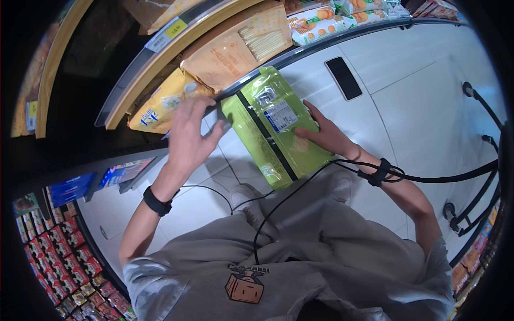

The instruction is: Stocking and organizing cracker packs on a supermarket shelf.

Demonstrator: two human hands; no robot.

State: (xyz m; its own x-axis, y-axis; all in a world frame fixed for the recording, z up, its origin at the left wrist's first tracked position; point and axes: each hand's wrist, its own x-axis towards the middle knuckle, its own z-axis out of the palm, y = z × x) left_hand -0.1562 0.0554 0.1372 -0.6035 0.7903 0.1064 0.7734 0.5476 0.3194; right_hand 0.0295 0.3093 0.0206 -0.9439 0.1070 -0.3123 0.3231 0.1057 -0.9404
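Observation:
A green plastic food packet [261, 148] with a dark stripe and a printed white label is held over the floor, its far edge close to the shelf front. My right hand [327, 132] grips its right side, thumb on the upper face and the other fingers partly hidden. Fingers apart and holding nothing, my left hand [194, 130] hovers by the shelf edge, left of the green packet. Just beyond it on the shelf lies a yellow Pacific packet [156, 108]. Beside that rests a large beige cracker packet [229, 56].
A smartphone [343, 78] lies on the tiled floor [405, 116]. Black cables [441, 176] run from my right wristband. Wheeled metal legs [453, 216] stand at right. White biscuit packets [321, 24] fill the far shelf; racks of red packets [60, 257] are at lower left.

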